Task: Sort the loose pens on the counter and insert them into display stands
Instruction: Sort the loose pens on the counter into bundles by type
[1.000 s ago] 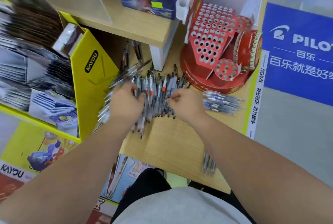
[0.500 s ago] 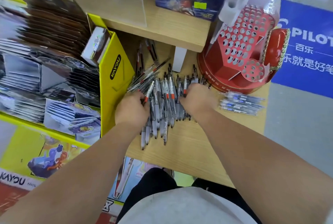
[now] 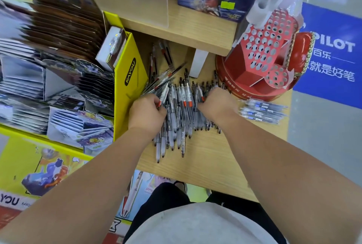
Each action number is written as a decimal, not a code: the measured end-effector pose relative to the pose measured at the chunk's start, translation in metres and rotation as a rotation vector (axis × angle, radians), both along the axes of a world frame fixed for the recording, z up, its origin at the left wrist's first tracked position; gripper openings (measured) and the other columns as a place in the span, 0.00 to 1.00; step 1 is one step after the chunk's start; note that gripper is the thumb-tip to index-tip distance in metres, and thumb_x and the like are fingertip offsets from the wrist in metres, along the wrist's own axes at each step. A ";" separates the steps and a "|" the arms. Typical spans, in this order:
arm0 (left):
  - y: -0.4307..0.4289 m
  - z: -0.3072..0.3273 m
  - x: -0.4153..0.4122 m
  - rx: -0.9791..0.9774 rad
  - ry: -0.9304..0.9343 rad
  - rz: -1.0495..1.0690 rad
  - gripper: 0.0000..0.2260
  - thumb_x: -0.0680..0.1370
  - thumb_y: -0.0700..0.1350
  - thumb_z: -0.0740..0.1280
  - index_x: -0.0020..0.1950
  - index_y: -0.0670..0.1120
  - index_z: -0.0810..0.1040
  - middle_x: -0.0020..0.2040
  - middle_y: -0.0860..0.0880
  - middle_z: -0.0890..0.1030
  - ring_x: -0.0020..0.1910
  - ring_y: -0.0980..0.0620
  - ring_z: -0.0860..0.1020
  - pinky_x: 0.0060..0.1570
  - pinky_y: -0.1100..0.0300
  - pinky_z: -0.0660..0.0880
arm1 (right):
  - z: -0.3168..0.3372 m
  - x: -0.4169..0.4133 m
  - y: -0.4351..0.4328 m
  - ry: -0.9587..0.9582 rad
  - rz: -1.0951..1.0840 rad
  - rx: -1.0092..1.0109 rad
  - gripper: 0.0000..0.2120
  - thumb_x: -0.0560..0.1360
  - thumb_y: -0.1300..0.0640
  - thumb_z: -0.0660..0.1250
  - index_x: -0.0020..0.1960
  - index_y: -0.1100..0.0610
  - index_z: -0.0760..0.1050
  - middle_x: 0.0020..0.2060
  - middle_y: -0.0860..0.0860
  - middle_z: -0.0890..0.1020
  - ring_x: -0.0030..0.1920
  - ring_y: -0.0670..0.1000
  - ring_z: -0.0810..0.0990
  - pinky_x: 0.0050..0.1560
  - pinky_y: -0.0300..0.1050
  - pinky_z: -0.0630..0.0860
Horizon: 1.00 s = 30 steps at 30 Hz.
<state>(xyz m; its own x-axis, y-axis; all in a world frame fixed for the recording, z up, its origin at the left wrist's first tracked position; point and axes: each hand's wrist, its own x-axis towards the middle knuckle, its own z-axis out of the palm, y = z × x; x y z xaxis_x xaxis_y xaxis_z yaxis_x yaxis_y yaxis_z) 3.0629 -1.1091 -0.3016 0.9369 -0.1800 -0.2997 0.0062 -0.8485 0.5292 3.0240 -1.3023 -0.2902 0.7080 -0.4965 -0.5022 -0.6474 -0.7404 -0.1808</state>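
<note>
Lately little moved: my left hand [image 3: 147, 111] and right hand [image 3: 215, 104] stay on either flank of pen heap [image 3: 180, 114], centre frame on table [image 3: 205, 157]. Heap looks straighter than second ago, less fanned, tips toward me. Left fingers curl round few pens at heap's left edge. Right fingers dug into heap, tips hidden; cannot tell grip. I judge sorting underway, nothing inserted: red display stand [image 3: 268, 47], upper right, holes look empty. Blue pen bundle [image 3: 262, 110] lies apart, right. Readable: "KAYOU" on yellow box [image 3: 130, 71]; "PILOT", "百乐" on blue sign [image 3: 333, 51].
</note>
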 end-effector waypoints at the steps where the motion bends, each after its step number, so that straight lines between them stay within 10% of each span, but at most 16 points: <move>1: 0.000 0.002 -0.001 -0.072 0.040 0.056 0.04 0.77 0.43 0.70 0.51 0.45 0.80 0.39 0.50 0.81 0.37 0.50 0.79 0.38 0.57 0.77 | 0.000 -0.003 0.000 -0.034 -0.033 0.024 0.12 0.74 0.48 0.70 0.40 0.55 0.73 0.28 0.50 0.77 0.29 0.50 0.76 0.28 0.40 0.71; 5: 0.004 0.006 -0.007 -0.251 0.198 0.193 0.10 0.78 0.41 0.71 0.58 0.45 0.78 0.46 0.49 0.82 0.42 0.50 0.81 0.39 0.55 0.79 | 0.005 -0.012 0.003 -0.152 -0.187 0.202 0.20 0.75 0.51 0.69 0.29 0.59 0.72 0.22 0.51 0.72 0.24 0.50 0.71 0.26 0.39 0.63; 10: 0.011 0.009 -0.021 -0.380 0.309 0.265 0.20 0.80 0.37 0.66 0.72 0.46 0.72 0.45 0.45 0.83 0.34 0.53 0.76 0.30 0.61 0.70 | 0.005 -0.022 0.018 -0.254 -0.191 0.323 0.10 0.75 0.53 0.71 0.42 0.61 0.83 0.34 0.56 0.84 0.38 0.55 0.82 0.41 0.48 0.80; 14: 0.017 0.012 -0.031 -0.429 0.365 0.307 0.21 0.81 0.36 0.63 0.75 0.46 0.69 0.46 0.48 0.78 0.47 0.46 0.84 0.39 0.50 0.79 | 0.000 -0.019 0.022 -0.257 -0.123 0.251 0.08 0.76 0.53 0.70 0.46 0.58 0.82 0.36 0.53 0.84 0.38 0.53 0.81 0.41 0.45 0.78; 24: 0.025 0.010 -0.022 -0.362 0.265 0.282 0.08 0.82 0.39 0.58 0.56 0.50 0.74 0.36 0.45 0.74 0.30 0.48 0.69 0.30 0.57 0.66 | -0.014 -0.004 0.022 -0.144 -0.015 0.124 0.17 0.78 0.48 0.68 0.36 0.58 0.78 0.27 0.51 0.77 0.28 0.51 0.76 0.26 0.37 0.63; 30: 0.029 0.005 -0.018 -0.100 0.091 0.041 0.05 0.82 0.42 0.62 0.53 0.41 0.74 0.42 0.40 0.77 0.39 0.37 0.77 0.37 0.47 0.72 | -0.011 0.001 0.022 -0.126 -0.011 0.161 0.21 0.77 0.49 0.68 0.29 0.58 0.71 0.26 0.53 0.74 0.28 0.53 0.74 0.28 0.40 0.65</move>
<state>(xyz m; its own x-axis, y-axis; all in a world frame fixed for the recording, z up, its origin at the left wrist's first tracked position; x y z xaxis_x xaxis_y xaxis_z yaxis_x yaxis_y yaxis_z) 3.0453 -1.0804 -0.2962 0.9139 -0.1758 -0.3660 0.0911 -0.7896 0.6068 3.0248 -1.2799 -0.3009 0.7650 -0.4252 -0.4837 -0.6202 -0.6885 -0.3759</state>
